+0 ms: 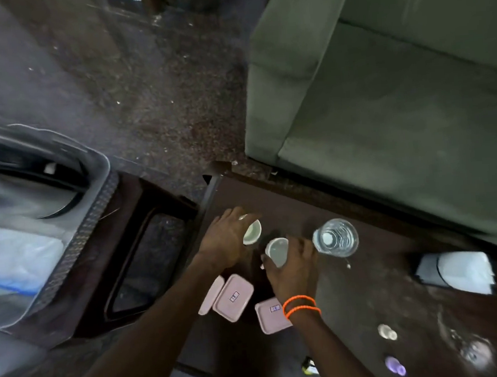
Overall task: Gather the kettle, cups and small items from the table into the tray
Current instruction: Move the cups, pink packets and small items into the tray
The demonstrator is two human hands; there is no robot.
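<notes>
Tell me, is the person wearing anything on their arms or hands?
Yes. The right wrist has two bright orange bands, thin and cord-like, side by side. The left hand and right hand are bare, with no gloves, and no sleeves show on either forearm.

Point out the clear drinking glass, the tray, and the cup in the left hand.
clear drinking glass [335, 237]: head view, inside its rim.
tray [103, 210]: head view, textured right wall.
cup in the left hand [252, 232]: head view, pale inner bowl.

The tray [51, 202] ran off the left edge, its contents smeared by blur. The right hand [291, 270] covered part of one pink box [269, 319]. A blurred glass [473, 352] and small purple item [395, 365] defied identification.
</notes>
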